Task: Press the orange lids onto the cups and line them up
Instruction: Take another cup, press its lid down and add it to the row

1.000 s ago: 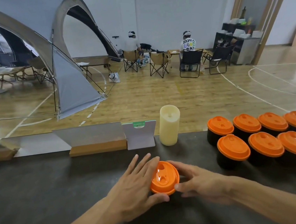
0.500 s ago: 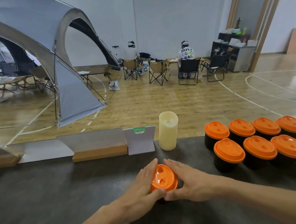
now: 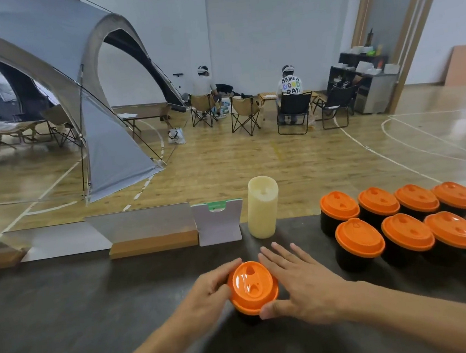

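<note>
An orange lid [image 3: 252, 286] sits on a black cup [image 3: 248, 318] at the near middle of the dark table [image 3: 69, 323]; the cup is almost wholly hidden under it. My left hand [image 3: 206, 294] holds the lid's left rim with curled fingers. My right hand [image 3: 303, 284] lies against the lid's right side, fingers straight and spread, thumb touching the near rim. At the right, several black cups with orange lids stand in two rows, a back row [image 3: 338, 208] and a front row [image 3: 359, 239].
A cream cylinder [image 3: 262, 207] stands just behind my hands, beside a small grey card stand [image 3: 218, 224] and a sign on a wooden base [image 3: 148, 228] along the table's far edge. Beyond lie a gym floor, a tent and seated people.
My right hand's fingers have straightened and spread along the lid's right side. My left hand's fingers have curled closer round the left rim. The cup has stayed in place.
</note>
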The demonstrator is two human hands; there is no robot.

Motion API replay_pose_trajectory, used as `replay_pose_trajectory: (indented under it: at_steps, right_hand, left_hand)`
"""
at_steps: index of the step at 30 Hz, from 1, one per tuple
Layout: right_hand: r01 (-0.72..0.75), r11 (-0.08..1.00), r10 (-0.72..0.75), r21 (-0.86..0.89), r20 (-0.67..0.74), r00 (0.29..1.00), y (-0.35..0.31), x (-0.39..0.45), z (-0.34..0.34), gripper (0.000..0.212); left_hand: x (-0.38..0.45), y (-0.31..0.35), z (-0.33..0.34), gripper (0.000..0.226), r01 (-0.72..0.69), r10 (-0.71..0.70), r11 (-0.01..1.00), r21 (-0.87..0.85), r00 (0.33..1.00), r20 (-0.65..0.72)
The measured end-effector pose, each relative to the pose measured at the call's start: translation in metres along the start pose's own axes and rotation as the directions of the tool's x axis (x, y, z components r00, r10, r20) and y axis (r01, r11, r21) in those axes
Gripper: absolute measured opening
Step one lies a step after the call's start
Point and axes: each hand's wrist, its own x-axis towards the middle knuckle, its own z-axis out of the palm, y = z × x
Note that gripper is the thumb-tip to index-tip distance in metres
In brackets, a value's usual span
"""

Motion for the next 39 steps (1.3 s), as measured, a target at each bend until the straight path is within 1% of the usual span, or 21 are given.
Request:
replay_pose_trajectory:
  at_steps: [2, 4, 6, 8, 10, 12, 14, 16, 17, 18, 19, 20, 21, 22, 24, 26, 28, 32, 34, 37, 39]
  right_hand:
    - [0.003, 1.000, -0.003, -0.002, 0.003, 1.000, -0.001, 0.000, -0.001, 0.109]
    - [-0.002, 1.000, 0.002, -0.006, 0.012, 1.000, -0.001, 0.001, -0.002, 0.108]
    - [-0.006, 1.000, 0.006, -0.009, 0.014, 1.000, -0.001, 0.003, -0.003, 0.108]
    - [-0.006, 1.000, 0.006, -0.020, 0.015, 1.000, -0.002, 0.003, -0.004, 0.108]
    - [-0.010, 1.000, 0.011, -0.026, 0.014, 1.000, -0.003, 0.004, -0.003, 0.108]
    - [-0.014, 1.000, 0.014, -0.023, 0.009, 1.000, -0.003, 0.004, -0.003, 0.108]
    - [-0.011, 1.000, 0.011, -0.017, 0.000, 1.000, -0.003, 0.004, -0.003, 0.108]
    - [-0.008, 1.000, 0.008, -0.001, -0.015, 1.000, -0.003, 0.004, -0.002, 0.108]
    - [-0.004, 1.000, 0.004, 0.015, -0.023, 1.000, -0.003, 0.003, -0.001, 0.107]
    - [0.002, 0.999, -0.001, 0.037, -0.035, 0.999, -0.002, 0.002, 0.000, 0.107]
    - [0.008, 0.998, -0.005, 0.061, -0.053, 0.999, -0.002, 0.001, 0.001, 0.107]
    - [0.016, 0.997, -0.010, 0.077, -0.071, 0.997, -0.001, 0.000, 0.002, 0.106]
    - [0.023, 0.996, -0.016, 0.083, -0.085, 0.996, -0.001, -0.001, 0.003, 0.105]
    - [0.027, 0.996, -0.019, 0.084, -0.099, 0.995, -0.001, -0.001, 0.003, 0.104]
    - [0.035, 0.996, -0.024, 0.084, -0.126, 0.992, -0.001, -0.002, 0.004, 0.102]
    - [0.048, 0.994, -0.034, 0.094, -0.144, 0.989, -0.001, -0.005, 0.003, 0.099]
    - [0.051, 0.992, -0.032, 0.117, -0.161, 0.986, 0.006, -0.016, 0.002, 0.096]
    - [0.030, 0.998, -0.016, 0.059, -0.230, 0.973, 0.046, -0.063, 0.008, 0.090]
    - [-0.012, 0.999, 0.022, 0.045, -0.210, 0.978, 0.076, -0.096, 0.011, 0.089]
    - [-0.141, 0.975, 0.163, 0.172, -0.121, 0.979, 0.125, -0.147, 0.012, 0.099]
    - [-0.221, 0.951, 0.252, 0.216, -0.129, 0.959, 0.156, -0.178, 0.013, 0.103]
  left_hand:
    - [0.011, 0.006, -0.011, 0.036, -0.049, 0.048, 0.996, 0.081, 0.999, 0.005]
    - [0.027, 0.013, -0.018, 0.023, -0.066, 0.064, 0.982, 0.174, 0.998, 0.020]
    - [0.046, 0.020, -0.023, 0.011, -0.049, 0.034, 0.967, 0.251, 0.997, 0.062]
    - [0.061, 0.026, -0.024, 0.005, -0.023, -0.011, 0.961, 0.275, 0.992, 0.123]
    - [0.069, 0.031, -0.023, 0.011, 0.010, -0.050, 0.962, 0.273, 0.989, 0.142]
    - [0.069, 0.030, -0.018, 0.018, 0.047, -0.073, 0.969, 0.244, 0.993, 0.096]
    - [0.059, 0.024, -0.010, 0.019, 0.082, -0.080, 0.985, 0.151, 0.997, -0.014]
    - [0.044, 0.013, -0.004, 0.018, 0.082, -0.079, 0.996, 0.030, 0.992, -0.100]
    - [0.035, 0.007, -0.005, 0.020, 0.080, -0.083, 0.996, -0.029, 0.991, -0.106]
    - [0.026, 0.001, -0.007, 0.021, 0.078, -0.082, 0.995, -0.057, 0.993, -0.080]
    - [0.017, -0.003, -0.010, 0.023, 0.076, -0.077, 0.996, -0.041, 0.997, -0.027]
    - [0.009, -0.005, -0.013, 0.037, 0.079, -0.079, 0.997, 0.013, 0.996, 0.048]
    - [0.001, -0.006, -0.016, 0.059, 0.077, -0.089, 0.991, 0.110, 0.990, 0.112]
    - [-0.004, -0.007, -0.017, 0.077, 0.066, -0.102, 0.970, 0.235, 0.984, 0.144]
    - [-0.008, -0.004, -0.017, 0.095, 0.016, -0.080, 0.905, 0.424, 0.988, 0.135]
    - [-0.008, 0.002, -0.012, 0.099, 0.008, -0.038, 0.857, 0.516, 0.998, 0.047]
    - [-0.009, 0.014, -0.004, 0.101, -0.006, -0.006, 0.843, 0.537, 1.000, 0.020]
    - [-0.008, 0.050, 0.039, 0.100, -0.099, 0.048, 0.803, 0.588, 0.994, 0.101]
    - [-0.002, 0.070, 0.073, 0.097, -0.163, 0.100, 0.796, 0.583, 0.985, 0.140]
    - [0.017, 0.096, 0.132, 0.092, -0.275, 0.183, 0.828, 0.489, 0.957, 0.227]
    - [0.033, 0.109, 0.175, 0.089, -0.331, 0.237, 0.844, 0.422, 0.936, 0.259]
